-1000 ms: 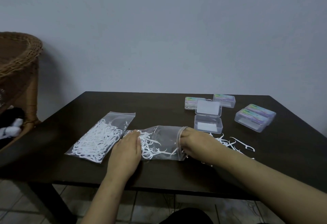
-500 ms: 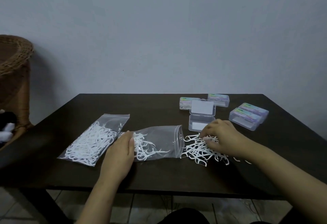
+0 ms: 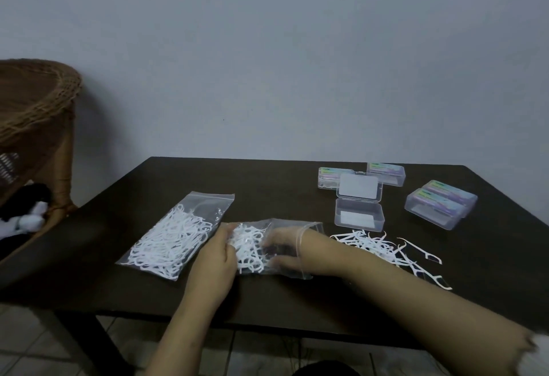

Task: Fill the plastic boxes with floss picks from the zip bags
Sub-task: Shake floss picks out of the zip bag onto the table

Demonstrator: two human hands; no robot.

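Near the front edge of the dark tabletop (image 3: pixel 297 182), about midway along it, lies the open zip bag (image 3: pixel 312 227), mouth toward the right. Right hand (image 3: pixel 282 249) is inside the bag through the mouth, up to the wrist; seen through the plastic, its fingers reach toward the clump of floss picks (image 3: pixel 248 249) at the closed end. Whether those fingers are closed on any picks cannot be told through the film. Left hand (image 3: pixel 215 265) sits at the bag's closed end, fingers curled, pinching the plastic and holding it against the tabletop.

Second zip bag (image 3: pixel 181 233), sealed, full of picks, lies just left of the left hand, angled toward the back left corner.

Loose pile of picks (image 3: pixel 383 249) lies on the tabletop just right of the bag mouth, behind the right forearm, trailing toward the front right.

Open plastic box (image 3: pixel 359 215) stands just behind the pile, lid (image 3: pixel 359 189) tipped up at the back; nothing but a label shows in it. Two closed boxes (image 3: pixel 386 174) sit behind it near the back edge. Two more closed boxes (image 3: pixel 439 204) sit toward the right edge, touching each other.

Wicker chair (image 3: pixel 35 114) stands off the left edge.
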